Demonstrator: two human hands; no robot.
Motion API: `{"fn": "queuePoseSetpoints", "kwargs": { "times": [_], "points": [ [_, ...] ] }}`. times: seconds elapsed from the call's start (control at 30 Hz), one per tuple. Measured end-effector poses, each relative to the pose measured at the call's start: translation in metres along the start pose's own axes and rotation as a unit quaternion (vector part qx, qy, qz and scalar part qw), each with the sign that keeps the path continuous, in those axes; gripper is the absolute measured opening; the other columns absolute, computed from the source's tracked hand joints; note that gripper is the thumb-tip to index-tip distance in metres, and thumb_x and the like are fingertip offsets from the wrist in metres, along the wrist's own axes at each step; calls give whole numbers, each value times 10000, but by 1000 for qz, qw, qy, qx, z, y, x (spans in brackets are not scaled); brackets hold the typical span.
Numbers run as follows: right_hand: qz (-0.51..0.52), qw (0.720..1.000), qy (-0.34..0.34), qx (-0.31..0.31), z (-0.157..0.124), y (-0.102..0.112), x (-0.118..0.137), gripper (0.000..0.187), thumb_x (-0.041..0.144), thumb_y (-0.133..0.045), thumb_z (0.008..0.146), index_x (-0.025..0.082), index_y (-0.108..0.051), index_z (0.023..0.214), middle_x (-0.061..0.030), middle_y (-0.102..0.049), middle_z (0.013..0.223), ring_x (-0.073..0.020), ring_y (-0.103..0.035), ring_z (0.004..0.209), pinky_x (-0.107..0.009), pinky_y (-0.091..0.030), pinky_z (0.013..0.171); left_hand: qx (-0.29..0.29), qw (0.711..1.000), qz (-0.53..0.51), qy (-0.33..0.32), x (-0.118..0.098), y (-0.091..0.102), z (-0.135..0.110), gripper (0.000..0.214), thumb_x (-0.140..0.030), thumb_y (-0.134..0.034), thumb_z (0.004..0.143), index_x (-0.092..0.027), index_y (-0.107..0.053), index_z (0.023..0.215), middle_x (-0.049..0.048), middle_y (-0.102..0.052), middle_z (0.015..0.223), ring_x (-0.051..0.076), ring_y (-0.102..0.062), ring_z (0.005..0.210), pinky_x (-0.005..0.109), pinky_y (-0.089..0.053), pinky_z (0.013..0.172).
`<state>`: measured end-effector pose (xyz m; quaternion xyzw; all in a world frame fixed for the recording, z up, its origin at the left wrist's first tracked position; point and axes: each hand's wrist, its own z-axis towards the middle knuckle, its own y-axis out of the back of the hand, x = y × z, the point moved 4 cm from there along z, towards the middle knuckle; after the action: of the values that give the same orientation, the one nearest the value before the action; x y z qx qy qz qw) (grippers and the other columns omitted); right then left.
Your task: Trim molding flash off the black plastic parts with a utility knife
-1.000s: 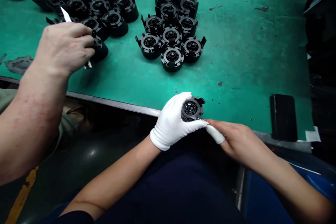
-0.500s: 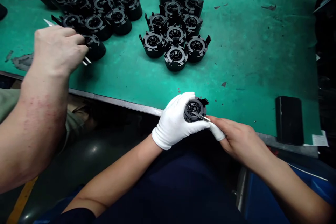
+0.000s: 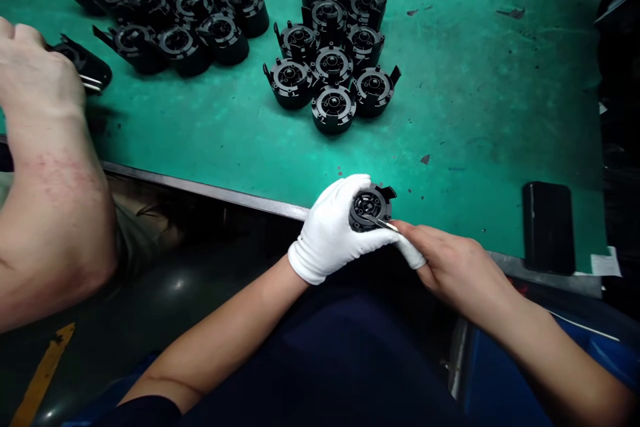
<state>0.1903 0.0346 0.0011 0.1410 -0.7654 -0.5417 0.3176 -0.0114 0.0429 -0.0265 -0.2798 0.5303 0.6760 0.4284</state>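
Note:
My left hand (image 3: 333, 227), in a white glove, is closed around a round black plastic housing (image 3: 369, 205) at the table's front edge. The housing's open face, with rings and small posts, is turned up toward me, and a tab sticks out at its upper right. Between the fingers of my right hand (image 3: 440, 250) is a pair of metal tweezers (image 3: 384, 222), its tips reaching into the housing's face. White cloth covers part of that hand's fingers. Whether the tips grip anything is too small to tell.
Several similar black housings (image 3: 334, 107) stand grouped at the middle back of the green table (image 3: 475, 113), with a larger group (image 3: 183, 47) at left. A co-worker's hand (image 3: 43, 73) holds another housing (image 3: 93, 70) and a metal tool. A black rectangular object (image 3: 549, 227) lies at right.
The co-worker's hand has moved left, and a housing from the left group's front has gone with it. My hands stay nearly still; the tweezer tips have shifted slightly within the housing.

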Motion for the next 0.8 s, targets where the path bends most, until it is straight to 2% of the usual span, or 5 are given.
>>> {"fn": "queuePoseSetpoints", "kwargs": {
  "times": [0.3,0.47,0.6,0.67,0.8],
  "points": [
    [52,994,55,73,18,16,-5,499,100,-473,896,246,-644,1341,-45,-737,1269,-249,-738,1055,-373,-609,854,56,998,16,3,1,1,4,853,-605,-809,740,-185,-470,1400,161,-600,1410,309,-575,1342,485,-467,1160],
    [121,992,3,-37,4,32,-27,430,145,-498,918,271,-678,1288,-17,-749,1243,-231,-734,1068,-341,-599,892,162,984,32,-66,3,24,27,726,-357,-726,858,-227,-411,1499,115,-457,1578,271,-464,1455,428,-398,1230],
    [146,982,-50,-109,-9,34,-49,401,192,-529,948,293,-671,1310,-8,-723,1296,-241,-697,1156,-369,-567,974,1,999,23,-38,20,64,39,429,-304,-532,995,-220,-527,1415,90,-533,1519,234,-494,1430,441,-364,1247],
    [159,981,-45,-98,-8,30,-50,415,174,-513,952,310,-669,1312,6,-707,1325,-233,-672,1199,-362,-555,984,-17,1000,0,5,27,68,34,600,-464,-645,936,-193,-486,1447,133,-497,1537,288,-469,1444,489,-367,1237],
    [134,989,-17,-65,9,21,-35,406,194,-498,971,311,-670,1319,-10,-729,1271,-227,-700,1114,-344,-560,899,76,997,28,10,25,44,18,1069,-610,-861,666,-185,-370,1516,194,-446,1544,384,-437,1444,553,-365,1222]
  ]
}}
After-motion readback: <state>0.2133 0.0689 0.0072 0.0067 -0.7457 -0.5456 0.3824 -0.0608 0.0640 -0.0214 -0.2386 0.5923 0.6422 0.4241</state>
